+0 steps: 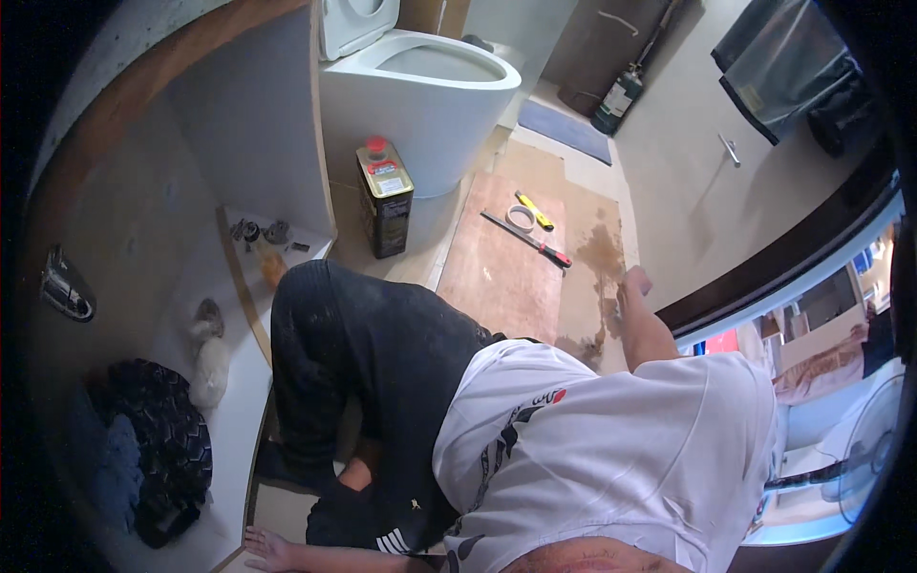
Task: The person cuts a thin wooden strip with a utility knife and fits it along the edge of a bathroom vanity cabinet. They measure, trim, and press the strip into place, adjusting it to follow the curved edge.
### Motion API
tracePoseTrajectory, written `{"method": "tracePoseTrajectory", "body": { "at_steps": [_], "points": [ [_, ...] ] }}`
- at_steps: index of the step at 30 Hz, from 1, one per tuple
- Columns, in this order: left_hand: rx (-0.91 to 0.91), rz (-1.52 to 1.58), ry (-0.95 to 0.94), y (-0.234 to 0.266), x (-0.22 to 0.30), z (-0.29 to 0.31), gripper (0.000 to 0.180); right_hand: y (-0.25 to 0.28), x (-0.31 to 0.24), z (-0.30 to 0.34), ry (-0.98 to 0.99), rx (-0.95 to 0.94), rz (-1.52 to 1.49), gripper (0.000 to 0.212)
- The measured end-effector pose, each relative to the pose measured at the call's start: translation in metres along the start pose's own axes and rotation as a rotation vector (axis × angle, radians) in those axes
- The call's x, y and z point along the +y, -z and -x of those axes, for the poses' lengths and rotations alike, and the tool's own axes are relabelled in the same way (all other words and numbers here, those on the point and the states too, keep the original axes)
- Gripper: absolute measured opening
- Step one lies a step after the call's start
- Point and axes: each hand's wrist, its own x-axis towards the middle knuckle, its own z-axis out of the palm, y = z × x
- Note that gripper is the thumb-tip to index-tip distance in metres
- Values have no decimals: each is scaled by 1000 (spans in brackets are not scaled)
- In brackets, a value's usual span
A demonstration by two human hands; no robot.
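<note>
At the lower left, my left hand rests with outstretched fingers by the edge of a low white cabinet panel. My right hand is near the wall beside a wet brown patch on the floor, its fingers curled; what is in them, if anything, is hidden. Between my knees and the wall lies a reddish plywood board. On it are a long file with a red and black handle, a roll of tape and a yellow utility knife.
A dark rectangular tin with a red cap stands before the white toilet. Small metal parts and dark cloth lie inside the cabinet. A green bottle stands far back; a fan is at right.
</note>
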Motion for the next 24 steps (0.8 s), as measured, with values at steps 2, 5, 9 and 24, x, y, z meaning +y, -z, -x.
{"method": "tracePoseTrajectory", "body": {
  "at_steps": [2, 5, 9, 24],
  "points": [
    [13, 0, 12, 11, -8, 0, 62, -9, 2, -23, -126, 13, -281, 25],
    [118, 10, -37, 14, -15, 14, 62, -14, -7, -35, -377, 56, -740, 27],
    [122, -106, -78, -38, -41, 65, 60, -21, 26, 7, -29, -116, -170, 33],
    [-173, -557, -59, -37, -74, 222, 20, 62, -238, 273, 1254, -531, -902, 27]
  ]
}}
